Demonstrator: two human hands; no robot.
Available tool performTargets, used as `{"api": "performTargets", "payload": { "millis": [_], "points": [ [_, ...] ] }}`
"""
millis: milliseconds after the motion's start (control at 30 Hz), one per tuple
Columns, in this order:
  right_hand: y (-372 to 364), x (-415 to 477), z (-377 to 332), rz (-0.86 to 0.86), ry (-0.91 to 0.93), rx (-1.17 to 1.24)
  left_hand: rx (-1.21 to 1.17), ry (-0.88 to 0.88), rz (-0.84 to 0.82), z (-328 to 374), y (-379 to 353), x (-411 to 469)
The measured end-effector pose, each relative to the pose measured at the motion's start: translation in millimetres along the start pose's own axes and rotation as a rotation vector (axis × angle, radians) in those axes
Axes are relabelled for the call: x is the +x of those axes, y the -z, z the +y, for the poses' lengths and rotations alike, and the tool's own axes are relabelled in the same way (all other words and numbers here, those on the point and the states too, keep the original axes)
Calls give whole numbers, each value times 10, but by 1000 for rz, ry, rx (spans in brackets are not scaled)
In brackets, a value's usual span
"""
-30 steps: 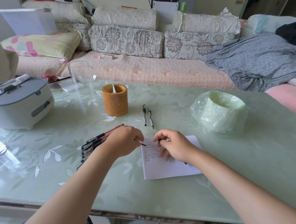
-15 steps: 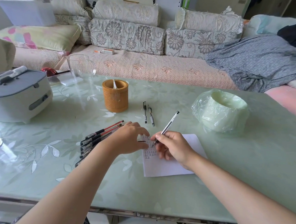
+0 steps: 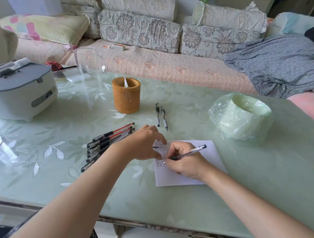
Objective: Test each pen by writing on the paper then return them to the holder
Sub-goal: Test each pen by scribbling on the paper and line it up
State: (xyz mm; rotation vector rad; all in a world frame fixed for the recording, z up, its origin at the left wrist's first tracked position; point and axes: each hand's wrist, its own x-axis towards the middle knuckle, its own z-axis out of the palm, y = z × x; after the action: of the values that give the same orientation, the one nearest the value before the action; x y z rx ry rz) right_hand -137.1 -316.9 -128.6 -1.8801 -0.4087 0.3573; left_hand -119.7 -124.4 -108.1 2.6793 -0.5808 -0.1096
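Your right hand (image 3: 185, 163) grips a clear plastic pen (image 3: 189, 152), writing on white paper (image 3: 211, 157) that your left hand (image 3: 143, 143) steadies while pinching a small black cap (image 3: 155, 147).

holder (image 3: 126, 95) behind pens (image 3: 105, 145) | paper (image 3: 184, 175) right of pens

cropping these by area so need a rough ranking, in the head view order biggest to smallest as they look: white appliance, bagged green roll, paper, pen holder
1. white appliance, though cropped at the frame edge
2. bagged green roll and paper: about alike, and the paper is partly covered
3. pen holder
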Motion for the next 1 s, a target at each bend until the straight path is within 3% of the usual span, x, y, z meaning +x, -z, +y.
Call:
{"api": "performTargets", "payload": {
  "millis": [367, 1000],
  "points": [
    [20, 39, 89, -39, 99, -31, -75, 17, -27, -22, -44, 28],
    [-12, -1, 95, 8, 94, -189, -108, 37, -26, -38, -59, 71]
  ]
}}
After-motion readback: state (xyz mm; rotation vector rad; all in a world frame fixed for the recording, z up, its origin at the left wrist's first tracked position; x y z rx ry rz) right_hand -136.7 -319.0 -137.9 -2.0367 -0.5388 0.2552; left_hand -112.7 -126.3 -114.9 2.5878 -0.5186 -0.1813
